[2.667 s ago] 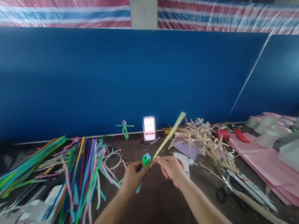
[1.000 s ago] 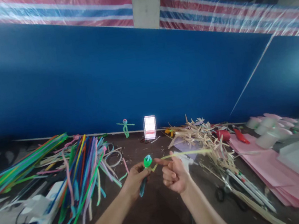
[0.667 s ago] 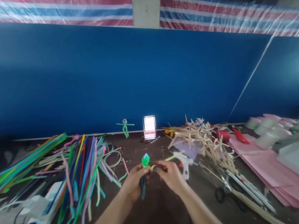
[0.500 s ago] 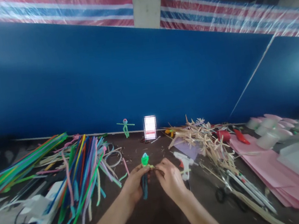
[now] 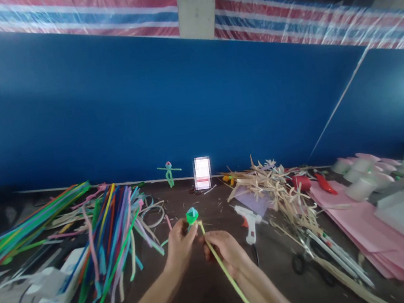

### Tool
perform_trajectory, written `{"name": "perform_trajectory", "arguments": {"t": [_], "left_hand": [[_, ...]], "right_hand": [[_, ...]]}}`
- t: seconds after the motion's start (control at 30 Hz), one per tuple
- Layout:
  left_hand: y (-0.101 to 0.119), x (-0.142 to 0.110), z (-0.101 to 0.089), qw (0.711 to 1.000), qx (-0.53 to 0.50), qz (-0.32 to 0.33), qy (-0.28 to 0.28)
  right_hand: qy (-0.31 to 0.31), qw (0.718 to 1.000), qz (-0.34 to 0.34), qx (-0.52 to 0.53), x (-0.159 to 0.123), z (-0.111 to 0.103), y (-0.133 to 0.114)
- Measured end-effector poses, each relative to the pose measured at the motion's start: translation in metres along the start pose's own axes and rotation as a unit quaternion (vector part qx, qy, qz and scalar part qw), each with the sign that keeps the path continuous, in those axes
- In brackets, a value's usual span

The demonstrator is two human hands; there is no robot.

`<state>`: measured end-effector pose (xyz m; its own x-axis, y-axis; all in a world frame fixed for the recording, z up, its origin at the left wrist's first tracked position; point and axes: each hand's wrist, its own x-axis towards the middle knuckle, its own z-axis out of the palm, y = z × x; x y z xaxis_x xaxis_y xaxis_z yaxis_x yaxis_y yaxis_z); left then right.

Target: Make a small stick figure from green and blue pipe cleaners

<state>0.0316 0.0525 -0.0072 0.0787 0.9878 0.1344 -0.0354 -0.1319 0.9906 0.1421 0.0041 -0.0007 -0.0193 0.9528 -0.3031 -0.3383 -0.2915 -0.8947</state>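
My left hand (image 5: 180, 246) is closed round a green-and-light-blue wound pipe-cleaner piece (image 5: 192, 216), its rounded top showing above the fingers and the lower part hidden by the hand. A long pale-yellow pipe cleaner (image 5: 225, 270) starts at my left fingertips and slants down past my right hand to the bottom edge. My right hand (image 5: 225, 248) has its fingers curled at this strand, close beside the left hand. A small green pipe-cleaner figure (image 5: 170, 174) with arms outstretched stands at the back of the dark table.
Many coloured pipe cleaners (image 5: 112, 233) lie to the left, near a white power strip (image 5: 61, 284) with plugs. On the right are a glue gun (image 5: 250, 222), straw-coloured flower shapes (image 5: 273, 184), scissors (image 5: 301, 260) and pink sheets (image 5: 361, 230). A lit, blurred screen (image 5: 202, 173) stands behind.
The yellow strand now stretches long across my right hand to the bottom edge; before, only a short bit showed between the hands. The green piece has turned, and its dark-blue lower strands are no longer visible.
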Motion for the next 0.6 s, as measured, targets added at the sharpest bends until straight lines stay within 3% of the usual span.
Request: {"name": "perform_trajectory", "arguments": {"t": [0.17, 0.33, 0.47, 0.6], "left_hand": [[0.002, 0.003, -0.002, 0.999, 0.041, 0.013, -0.030], [0.006, 0.002, 0.000, 0.997, -0.006, -0.036, -0.065], [0.005, 0.000, 0.003, 0.989, -0.085, -0.074, -0.090], [0.002, -0.001, 0.005, 0.983, -0.096, -0.093, -0.123]], "right_hand": [[-0.007, 0.999, 0.013, 0.031, -0.002, -0.004, -0.002], [0.003, 1.000, 0.006, -0.010, 0.007, -0.011, 0.004], [0.047, 0.995, -0.022, -0.081, 0.012, -0.012, 0.008], [0.073, 0.992, -0.038, -0.098, 0.014, -0.009, 0.007]]}}
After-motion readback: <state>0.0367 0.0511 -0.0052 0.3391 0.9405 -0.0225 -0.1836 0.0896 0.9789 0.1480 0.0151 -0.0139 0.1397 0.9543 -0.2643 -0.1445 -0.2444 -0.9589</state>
